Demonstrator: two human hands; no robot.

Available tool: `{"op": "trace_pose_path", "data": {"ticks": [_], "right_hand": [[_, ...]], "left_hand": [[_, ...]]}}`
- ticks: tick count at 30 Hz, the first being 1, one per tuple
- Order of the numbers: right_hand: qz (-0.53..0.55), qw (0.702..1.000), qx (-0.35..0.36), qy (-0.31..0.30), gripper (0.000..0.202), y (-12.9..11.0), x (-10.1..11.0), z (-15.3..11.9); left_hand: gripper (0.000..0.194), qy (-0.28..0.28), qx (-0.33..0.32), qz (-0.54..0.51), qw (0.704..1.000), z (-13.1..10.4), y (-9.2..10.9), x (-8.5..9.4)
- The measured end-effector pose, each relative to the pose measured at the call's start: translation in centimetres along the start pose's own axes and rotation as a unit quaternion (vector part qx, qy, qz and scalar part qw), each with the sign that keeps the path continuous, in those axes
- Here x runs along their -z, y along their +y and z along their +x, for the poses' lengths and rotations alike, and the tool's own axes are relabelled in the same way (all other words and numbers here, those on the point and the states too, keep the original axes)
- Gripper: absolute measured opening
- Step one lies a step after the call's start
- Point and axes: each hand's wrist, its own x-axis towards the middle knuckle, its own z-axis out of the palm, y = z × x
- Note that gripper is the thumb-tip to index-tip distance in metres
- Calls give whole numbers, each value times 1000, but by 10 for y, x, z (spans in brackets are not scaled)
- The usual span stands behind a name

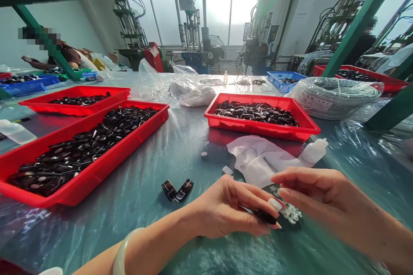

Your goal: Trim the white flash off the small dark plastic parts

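Observation:
My left hand [230, 208] is closed on a glossy black part [265, 216], held between thumb and fingers. A small white piece [275, 204] lies against the fingertips, just above the black part. To its right is my right hand [322, 200], slightly blurred, with thumb and fingertips near each other; whether anything is between them is too unclear to tell. Small whitish pieces [292, 213] are heaped on the table between and behind the hands. Two black parts [177, 190] lie in a V on the table, left of my left hand.
Red trays of black parts stand at the left [97, 176] and beyond my hands [261, 128]. A white cloth [251, 157] and white bottle [314, 151] lie before the far tray. Coiled cable [335, 99] sits by a green post. A person [69, 56] is at the far left.

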Motion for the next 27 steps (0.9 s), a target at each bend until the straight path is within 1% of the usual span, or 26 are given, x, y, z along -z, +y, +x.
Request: {"op": "trace_pose_path", "data": {"ticks": [1, 3, 4, 6, 8, 11, 16, 21, 24, 27], "right_hand": [[19, 999, 8, -41, 26, -4, 1, -3], [14, 993, 23, -118, 27, -10, 3, -6], [7, 991, 28, -134, 26, -12, 3, -7], [-11, 989, 35, -144, 24, -13, 4, -6], [-25, 989, 45, -142, 20, -12, 4, -4], [-36, 988, 68, -137, 20, -7, 1, 0], [-25, 987, 102, -119, 17, -2, -3, 1], [-28, 990, 102, -89, 17, -6, -7, -2], [-21, 993, 89, -78, 16, -5, -8, -2], [12, 994, 97, -52, 11, -4, -6, -4]], "left_hand": [[18, 7, 4, -10, 1000, 0, 0, 0], [19, 22, 7, -26, 999, 1, 1, 0], [20, 26, 6, -30, 999, 2, 1, 1], [22, 27, 5, -32, 999, 3, 1, 2], [21, 25, 7, -30, 999, 3, 1, 4], [22, 24, 15, -29, 999, 4, 0, 7], [21, 27, 12, -37, 999, 2, -1, 6], [24, 31, 10, -29, 999, 3, 0, 3], [23, 50, -10, -14, 999, 5, 1, -1], [22, 57, -42, 13, 997, 5, 1, -4]]}}
